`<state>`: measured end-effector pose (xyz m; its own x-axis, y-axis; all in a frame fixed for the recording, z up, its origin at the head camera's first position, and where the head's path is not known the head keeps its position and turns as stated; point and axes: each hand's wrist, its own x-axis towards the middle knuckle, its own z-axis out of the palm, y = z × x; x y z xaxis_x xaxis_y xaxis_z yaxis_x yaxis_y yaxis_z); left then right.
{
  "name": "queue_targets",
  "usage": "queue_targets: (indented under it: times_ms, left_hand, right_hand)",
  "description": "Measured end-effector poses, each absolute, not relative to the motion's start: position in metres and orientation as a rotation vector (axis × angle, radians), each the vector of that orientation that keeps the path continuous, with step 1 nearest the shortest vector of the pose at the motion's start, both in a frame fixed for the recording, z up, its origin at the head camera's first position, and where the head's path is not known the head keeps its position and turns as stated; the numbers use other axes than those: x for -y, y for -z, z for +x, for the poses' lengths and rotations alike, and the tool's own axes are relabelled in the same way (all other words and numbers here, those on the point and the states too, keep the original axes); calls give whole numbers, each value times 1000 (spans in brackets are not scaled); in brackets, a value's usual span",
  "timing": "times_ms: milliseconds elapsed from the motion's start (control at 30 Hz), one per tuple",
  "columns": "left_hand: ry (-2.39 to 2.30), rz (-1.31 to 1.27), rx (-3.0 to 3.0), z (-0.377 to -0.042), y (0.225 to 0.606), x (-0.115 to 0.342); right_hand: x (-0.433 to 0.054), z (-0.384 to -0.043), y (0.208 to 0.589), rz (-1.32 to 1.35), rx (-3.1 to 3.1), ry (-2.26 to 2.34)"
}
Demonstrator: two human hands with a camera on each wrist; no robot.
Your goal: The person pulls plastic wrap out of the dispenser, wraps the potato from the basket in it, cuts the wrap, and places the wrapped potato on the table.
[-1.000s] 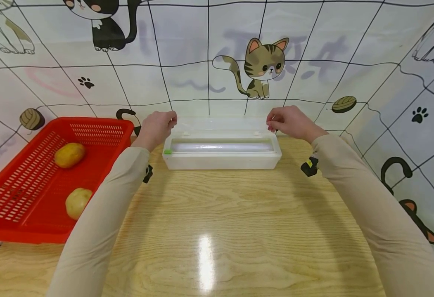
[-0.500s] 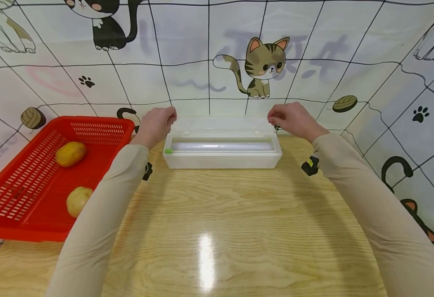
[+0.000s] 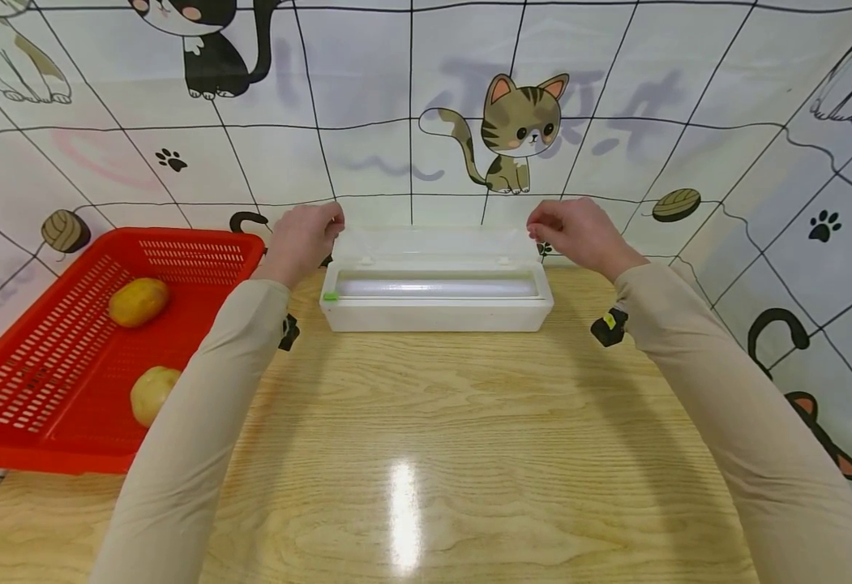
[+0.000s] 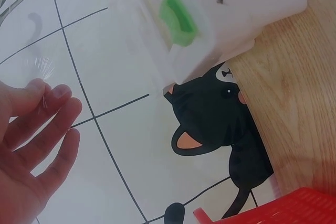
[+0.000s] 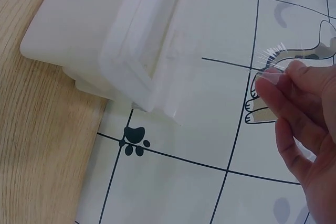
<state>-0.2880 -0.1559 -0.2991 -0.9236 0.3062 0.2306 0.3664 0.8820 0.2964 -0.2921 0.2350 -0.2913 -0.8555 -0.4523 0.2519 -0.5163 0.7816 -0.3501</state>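
I could not say surely whether it was a home or a studio, but the place looked like a small covered corner around a wood-grain table [image 3: 484, 438]. Across the top of the head view ran a white covering [image 3: 367, 162] with black grid lines, and it continued down the right side. On it were printed a striped cartoon cat [image 3: 519, 134] at upper centre, a paw print [image 3: 171, 160] at upper left and a yarn ball [image 3: 65, 232] below. Kitchen goods gave a homely note: a red basket [image 3: 39, 458] with yellowish produce [image 3: 139, 302] at left, and a white box [image 3: 436, 317] with a clear roll [image 3: 436, 288] at centre.
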Motion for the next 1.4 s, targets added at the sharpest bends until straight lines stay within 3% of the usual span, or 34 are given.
queue_targets:
  times_ms: [1400]
  left_hand:
    - [437, -518, 2822, -285, 266, 159]
  right_hand:
    - [-229, -276, 255, 738, 2789, -405]
